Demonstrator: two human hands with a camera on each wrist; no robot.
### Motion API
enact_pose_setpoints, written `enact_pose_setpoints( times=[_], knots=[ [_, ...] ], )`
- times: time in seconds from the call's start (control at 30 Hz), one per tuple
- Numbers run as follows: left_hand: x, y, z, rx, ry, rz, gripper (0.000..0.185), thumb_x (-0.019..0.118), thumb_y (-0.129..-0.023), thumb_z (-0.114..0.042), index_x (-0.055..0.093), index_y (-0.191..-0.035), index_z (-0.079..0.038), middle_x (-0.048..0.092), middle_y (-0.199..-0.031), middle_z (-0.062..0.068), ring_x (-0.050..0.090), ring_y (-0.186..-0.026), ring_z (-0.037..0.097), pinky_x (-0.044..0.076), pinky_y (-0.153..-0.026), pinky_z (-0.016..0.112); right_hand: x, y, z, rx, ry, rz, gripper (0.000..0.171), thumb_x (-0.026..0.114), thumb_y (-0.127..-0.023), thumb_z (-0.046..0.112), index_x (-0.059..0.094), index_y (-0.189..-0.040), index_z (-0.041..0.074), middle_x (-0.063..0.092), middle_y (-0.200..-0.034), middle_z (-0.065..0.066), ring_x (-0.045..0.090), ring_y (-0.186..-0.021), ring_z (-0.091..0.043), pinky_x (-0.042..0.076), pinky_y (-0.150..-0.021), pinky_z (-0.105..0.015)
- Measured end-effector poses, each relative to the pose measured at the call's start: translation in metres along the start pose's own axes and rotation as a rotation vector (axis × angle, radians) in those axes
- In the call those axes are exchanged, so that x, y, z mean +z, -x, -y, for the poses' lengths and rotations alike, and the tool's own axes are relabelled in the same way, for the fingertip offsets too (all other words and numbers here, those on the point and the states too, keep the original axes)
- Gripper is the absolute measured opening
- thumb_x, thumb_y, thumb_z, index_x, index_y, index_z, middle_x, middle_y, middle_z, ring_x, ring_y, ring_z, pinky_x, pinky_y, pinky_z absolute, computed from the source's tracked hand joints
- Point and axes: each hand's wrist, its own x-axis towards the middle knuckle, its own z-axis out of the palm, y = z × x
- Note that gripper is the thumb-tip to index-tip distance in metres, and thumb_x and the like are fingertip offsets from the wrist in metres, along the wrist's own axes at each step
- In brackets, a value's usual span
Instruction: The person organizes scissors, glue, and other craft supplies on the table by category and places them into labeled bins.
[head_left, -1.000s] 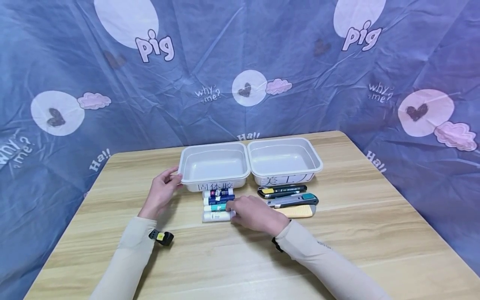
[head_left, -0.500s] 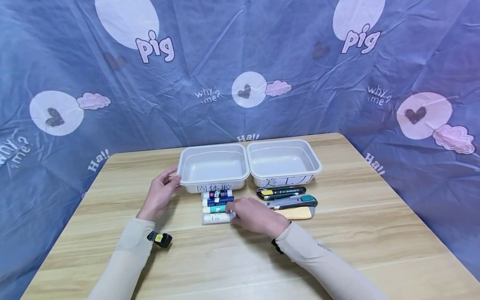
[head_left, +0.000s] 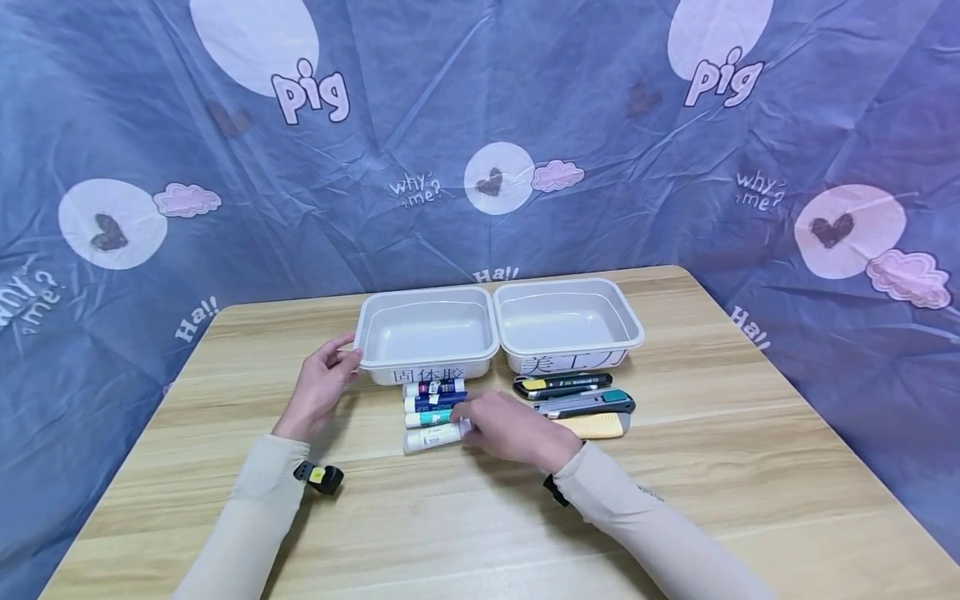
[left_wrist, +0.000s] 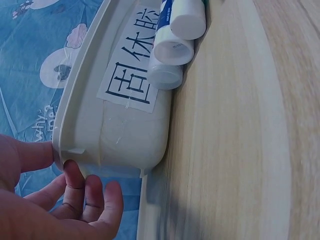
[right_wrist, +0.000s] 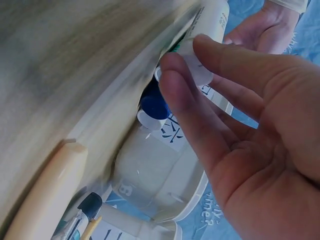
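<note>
Several glue sticks lie side by side in front of the left white tray [head_left: 363,333]. The nearest is a white glue stick [head_left: 432,437], and my right hand [head_left: 501,425] pinches its right end. In the right wrist view, fingertips [right_wrist: 172,75] sit on that white glue stick's [right_wrist: 212,20] cap, above a blue cap [right_wrist: 152,102]. My left hand [head_left: 322,385] holds the left tray's corner. Its thumb [left_wrist: 30,155] is on the left tray's rim [left_wrist: 80,100] and its fingers curl beneath. Glue stick caps [left_wrist: 172,50] lie against the labelled wall.
A second white tray [head_left: 633,329] stands to the right of the first. Three utility knives lie before it: a black and yellow one [head_left: 562,383], a grey and teal one [head_left: 588,404] and a beige one [head_left: 597,427]. A blue printed cloth [head_left: 480,125] hangs behind the wooden table [head_left: 465,517].
The white glue stick now lies slightly tilted, its right end raised a little at my right fingertips. The left hand has kept its hold on the tray.
</note>
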Motion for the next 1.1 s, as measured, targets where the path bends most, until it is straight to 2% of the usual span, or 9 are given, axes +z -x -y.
enact_pose_setpoints(
  times=[0.2,0.37,0.53,0.73,0.93,1.1],
  knots=[
    [0.0,0.0,0.001,-0.002,-0.001,0.0,0.051,0.054,-0.107,-0.015,0.04,-0.155,-0.004,0.057,-0.106,-0.002,0.056,-0.093,0.006,0.052,-0.093,0.025,-0.002,0.0,0.0,-0.024,0.006,-0.048,0.026,0.078,-0.089,0.007,0.075,-0.115,0.01,0.074,-0.105,-0.004,0.07,-0.085,-0.014,0.057,-0.073,-0.022],
    [0.0,0.001,0.001,-0.002,-0.004,0.002,0.052,0.054,-0.107,-0.015,0.04,-0.155,-0.003,0.056,-0.105,-0.003,0.056,-0.095,0.009,0.052,-0.09,0.023,-0.002,0.001,0.0,-0.03,0.003,-0.067,0.028,0.078,-0.089,0.005,0.075,-0.117,0.008,0.073,-0.108,-0.006,0.071,-0.091,-0.018,0.058,-0.078,-0.024],
    [0.0,0.002,0.0,-0.012,-0.019,0.006,0.053,0.055,-0.106,-0.016,0.039,-0.156,-0.006,0.055,-0.108,0.0,0.056,-0.099,0.014,0.052,-0.092,0.024,-0.003,0.0,-0.002,-0.059,0.009,-0.1,0.028,0.077,-0.09,0.004,0.075,-0.117,0.008,0.073,-0.109,-0.006,0.07,-0.096,-0.016,0.058,-0.082,-0.025],
    [0.0,0.002,-0.002,-0.001,-0.019,0.006,0.054,0.055,-0.106,-0.017,0.039,-0.156,-0.006,0.055,-0.109,0.0,0.055,-0.099,0.012,0.051,-0.093,0.025,-0.012,0.001,-0.004,-0.064,-0.035,-0.15,0.027,0.075,-0.092,0.006,0.074,-0.119,0.007,0.073,-0.112,-0.007,0.069,-0.099,-0.017,0.058,-0.084,-0.025],
    [0.001,0.003,-0.002,0.007,-0.018,0.001,0.053,0.055,-0.106,-0.016,0.039,-0.156,-0.005,0.056,-0.106,-0.002,0.055,-0.097,0.01,0.051,-0.092,0.023,-0.02,0.003,-0.009,-0.101,-0.037,-0.249,0.026,0.075,-0.092,0.005,0.074,-0.118,0.004,0.072,-0.117,-0.008,0.07,-0.106,-0.021,0.058,-0.091,-0.029],
    [0.001,0.003,-0.001,0.003,-0.02,-0.004,0.053,0.056,-0.106,-0.017,0.04,-0.155,-0.006,0.057,-0.111,0.0,0.055,-0.097,0.007,0.051,-0.095,0.025,-0.022,0.003,-0.012,-0.136,-0.031,-0.293,0.024,0.074,-0.093,0.006,0.073,-0.118,0.004,0.074,-0.116,-0.008,0.072,-0.1,-0.019,0.059,-0.086,-0.029]
  ],
)
